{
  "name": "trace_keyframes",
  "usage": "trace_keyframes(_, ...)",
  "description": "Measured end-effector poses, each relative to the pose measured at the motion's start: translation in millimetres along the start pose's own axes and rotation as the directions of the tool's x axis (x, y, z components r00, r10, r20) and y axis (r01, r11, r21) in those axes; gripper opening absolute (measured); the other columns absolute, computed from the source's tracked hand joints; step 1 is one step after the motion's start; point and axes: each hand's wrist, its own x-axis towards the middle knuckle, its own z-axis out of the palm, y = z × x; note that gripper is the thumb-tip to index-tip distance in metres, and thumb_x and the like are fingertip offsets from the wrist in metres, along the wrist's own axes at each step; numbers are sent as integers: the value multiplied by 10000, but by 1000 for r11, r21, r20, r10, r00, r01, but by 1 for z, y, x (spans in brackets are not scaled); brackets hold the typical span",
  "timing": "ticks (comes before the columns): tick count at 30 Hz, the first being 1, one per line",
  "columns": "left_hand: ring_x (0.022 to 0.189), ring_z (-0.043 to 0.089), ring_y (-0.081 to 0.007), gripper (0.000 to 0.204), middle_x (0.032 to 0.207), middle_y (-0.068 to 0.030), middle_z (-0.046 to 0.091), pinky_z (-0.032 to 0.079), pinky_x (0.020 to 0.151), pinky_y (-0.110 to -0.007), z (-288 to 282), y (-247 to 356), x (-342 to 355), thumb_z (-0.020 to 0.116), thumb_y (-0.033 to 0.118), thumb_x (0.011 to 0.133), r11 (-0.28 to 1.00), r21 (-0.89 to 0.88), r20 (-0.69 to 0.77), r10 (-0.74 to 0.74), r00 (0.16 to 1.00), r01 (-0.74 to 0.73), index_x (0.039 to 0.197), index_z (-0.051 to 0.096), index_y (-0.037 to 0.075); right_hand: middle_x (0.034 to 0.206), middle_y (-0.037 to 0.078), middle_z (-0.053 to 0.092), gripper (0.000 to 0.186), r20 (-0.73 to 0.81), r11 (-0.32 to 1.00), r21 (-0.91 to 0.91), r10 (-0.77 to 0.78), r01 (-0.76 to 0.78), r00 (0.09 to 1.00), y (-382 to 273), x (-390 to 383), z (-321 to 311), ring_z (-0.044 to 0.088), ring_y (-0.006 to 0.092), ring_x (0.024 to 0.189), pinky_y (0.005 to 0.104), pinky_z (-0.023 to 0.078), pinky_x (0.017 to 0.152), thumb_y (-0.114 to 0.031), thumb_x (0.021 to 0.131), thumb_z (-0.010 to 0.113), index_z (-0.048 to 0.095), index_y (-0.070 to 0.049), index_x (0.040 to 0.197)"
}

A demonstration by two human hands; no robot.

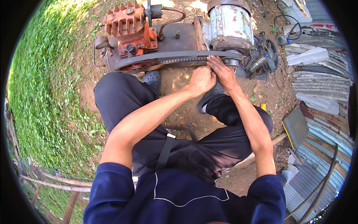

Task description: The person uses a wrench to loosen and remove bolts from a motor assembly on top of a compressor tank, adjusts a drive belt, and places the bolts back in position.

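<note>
A rusty air compressor sits on the dirt ahead of me, with an orange finned pump head (128, 28) on the left and a grey electric motor (230, 26) on the right. A black drive belt (175, 56) runs between them. My left hand (201, 79) is closed just below the belt near the motor pulley; whatever it grips is hidden. My right hand (223, 71) presses its fingers on the belt where it meets the small pulley (234, 59). I am squatting, knees in black trousers either side.
Thick grass (48, 93) covers the left side. Corrugated metal sheets (320, 82) and cables lie stacked on the right. A tangled black wire bundle (263, 58) sits beside the motor. A wooden-handled tool (294, 128) lies at my right knee.
</note>
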Motion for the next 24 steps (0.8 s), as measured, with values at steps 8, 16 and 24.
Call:
trace_keyframes(8,763,641,-369,367,791,-229,645,485,698,-433,-33,-12,-25,559,310,835,979,-182,3,-92,996,91,929,607,-42,1275,74,578,450,-145,1000,-6,-19,18,989,-34,13,5,525,249,1214,361,460,1006,-13,705,630,612,-46,1153)
trace_keyframes(16,649,565,-219,299,747,-132,579,459,628,-364,-58,-50,-39,432,267,966,975,-215,-323,-121,939,52,977,544,-10,1041,95,615,389,-205,997,-59,-67,56,976,-64,72,29,593,304,1031,450,456,957,-105,774,593,603,-101,1163)
trace_keyframes(24,687,563,-285,359,758,-194,571,434,654,-403,-59,-61,15,406,293,992,925,-380,-503,-200,841,-7,923,515,-42,944,112,553,447,-207,997,-59,31,-44,978,-40,110,56,576,323,893,453,480,784,-129,815,555,558,-157,1261)
